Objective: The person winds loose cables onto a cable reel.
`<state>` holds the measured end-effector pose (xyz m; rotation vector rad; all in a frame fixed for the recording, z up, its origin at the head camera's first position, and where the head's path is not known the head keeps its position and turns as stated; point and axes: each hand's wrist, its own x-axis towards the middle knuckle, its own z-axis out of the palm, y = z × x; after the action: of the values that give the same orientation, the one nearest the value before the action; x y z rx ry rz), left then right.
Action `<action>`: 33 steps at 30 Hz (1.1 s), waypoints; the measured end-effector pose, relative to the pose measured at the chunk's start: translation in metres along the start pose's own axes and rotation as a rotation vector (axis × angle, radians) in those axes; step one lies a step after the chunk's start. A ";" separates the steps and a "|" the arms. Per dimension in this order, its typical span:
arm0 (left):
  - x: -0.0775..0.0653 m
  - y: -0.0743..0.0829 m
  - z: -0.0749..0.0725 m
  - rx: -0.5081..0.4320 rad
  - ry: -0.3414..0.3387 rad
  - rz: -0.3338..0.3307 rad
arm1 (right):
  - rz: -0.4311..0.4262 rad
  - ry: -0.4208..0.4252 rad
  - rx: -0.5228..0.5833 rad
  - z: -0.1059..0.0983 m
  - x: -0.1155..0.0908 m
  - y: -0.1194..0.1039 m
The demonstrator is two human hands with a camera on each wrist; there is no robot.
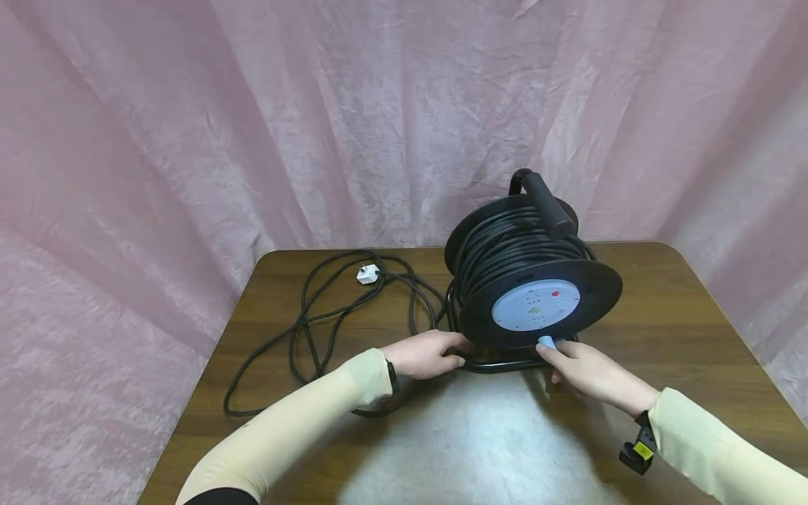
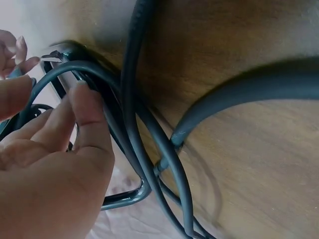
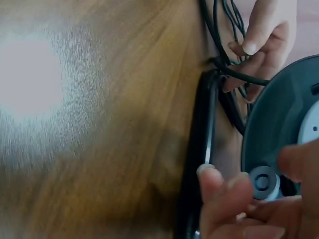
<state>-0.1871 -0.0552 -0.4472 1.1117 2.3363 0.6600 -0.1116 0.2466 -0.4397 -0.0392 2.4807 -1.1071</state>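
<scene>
A black cable reel (image 1: 536,280) stands on its tubular frame, tilted in the head view, with a pale blue socket panel (image 1: 535,305) on its front disc. At the disc's lower edge, my right hand (image 1: 596,375) pinches the pale blue crank knob (image 1: 546,342), its round end seen in the right wrist view. My left hand (image 1: 424,354) is at the reel's left side, its fingers curled about the black cable (image 2: 94,67) that runs to the drum. Between thumb and fingers, this cable (image 3: 244,77) passes in the right wrist view.
Loose loops of the cable (image 1: 303,322) spread over the left of the wooden table (image 1: 669,315). A white plug (image 1: 367,273) lies among them near the back. Behind the table hangs a pink curtain (image 1: 404,126). The reel's black carrying handle (image 1: 549,207) sticks up above the drum.
</scene>
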 end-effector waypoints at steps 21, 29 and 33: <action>-0.008 0.000 -0.005 -0.004 0.206 0.030 | 0.053 -0.013 0.110 0.038 0.020 -0.016; -0.022 -0.001 -0.005 0.033 0.290 0.005 | 0.048 -0.024 0.163 0.044 0.025 -0.021; -0.027 -0.003 -0.006 0.012 0.323 -0.023 | 0.051 -0.024 0.177 0.042 0.026 -0.020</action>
<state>-0.1774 -0.0795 -0.4390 1.0463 2.6200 0.8740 -0.1217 0.1981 -0.4601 0.0616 2.3405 -1.2916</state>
